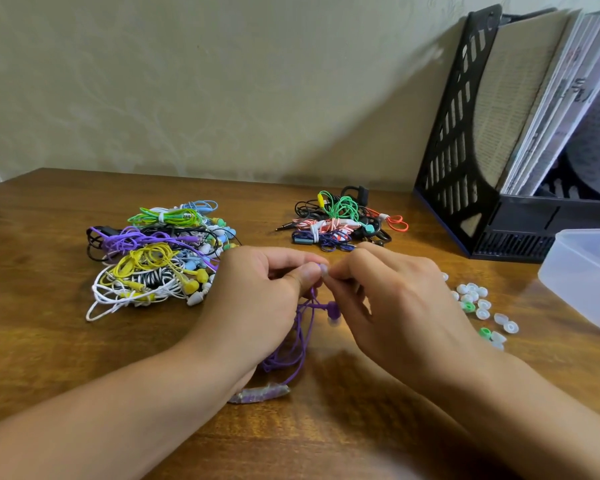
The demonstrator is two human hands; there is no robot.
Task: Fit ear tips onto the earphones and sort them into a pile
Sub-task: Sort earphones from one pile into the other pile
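Both hands meet at the centre of the frame, fingertips pinched together over one small pale ear tip (323, 269). The left hand (257, 292) curls its thumb and forefinger round a bud of the purple earphones (303, 336), and the right hand (388, 299) pinches the tip against it from the other side. The bud itself is mostly hidden between the fingers, so how far the tip sits on it cannot be told.

Below the grip the purple cable hangs down in loops to the wooden desk (49, 358). The second purple bud (332, 311), with a whitish tip at its lower end, dangles just under the right hand's fingers. Further down, near the left wrist, the cable ends in a crinkled clear wrapper (260, 394) lying on the desk.

At the left of the frame, just beside the left hand, lies a large tangled pile of earphones (153, 251) in green, purple, yellow, white and blue. At upper centre, beyond the hands, sits a smaller pile of earphones (343, 220) in black, green, red and white. To the right of the right hand, loose ear tips (475, 303), mostly clear with a few green, are scattered on the desk. A translucent plastic box (582, 275) stands at the right edge, and a black file holder (465, 133) with papers fills the upper right.
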